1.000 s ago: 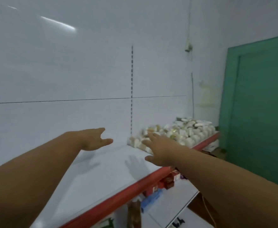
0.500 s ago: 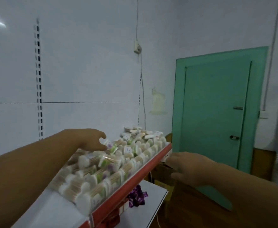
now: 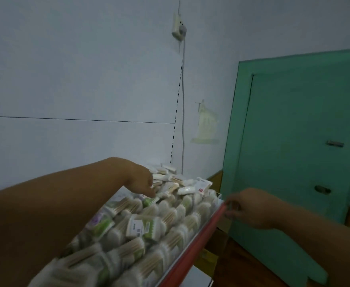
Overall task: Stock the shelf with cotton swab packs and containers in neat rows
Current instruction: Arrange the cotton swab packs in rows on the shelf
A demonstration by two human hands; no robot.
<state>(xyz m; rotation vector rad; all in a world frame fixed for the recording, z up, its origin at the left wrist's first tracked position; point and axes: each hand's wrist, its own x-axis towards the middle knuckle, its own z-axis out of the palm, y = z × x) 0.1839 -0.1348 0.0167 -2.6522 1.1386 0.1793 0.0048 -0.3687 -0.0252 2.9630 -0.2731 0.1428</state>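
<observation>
while left hand point(image 3: 141, 181) reaches over swab packs point(image 3: 149, 228), fingers curled unclear, right hand point(image 3: 250, 208) fingers pinching shelf edge point(image 3: 207, 226)

Shelf point(image 3: 199, 244) running from lower left toward upper right, its front edge on the right side. Cotton swab packs point(image 3: 141, 226) lie on the shelf in rows, from the near end to the far end; behind them, at the far end, loose flat packs point(image 3: 187, 189) are heaped against the wall point(image 3: 76, 79). Left hand point(image 3: 142, 183) reaches over the rows from the left, fingertips touching packs near the far heap. Right hand point(image 3: 250, 208) is to the right of the shelf, fingers at the far corner of its front edge. Door point(image 3: 298, 141) stands right of and behind the shelf. A cable point(image 3: 183, 112) runs down the wall behind the far heap.
</observation>
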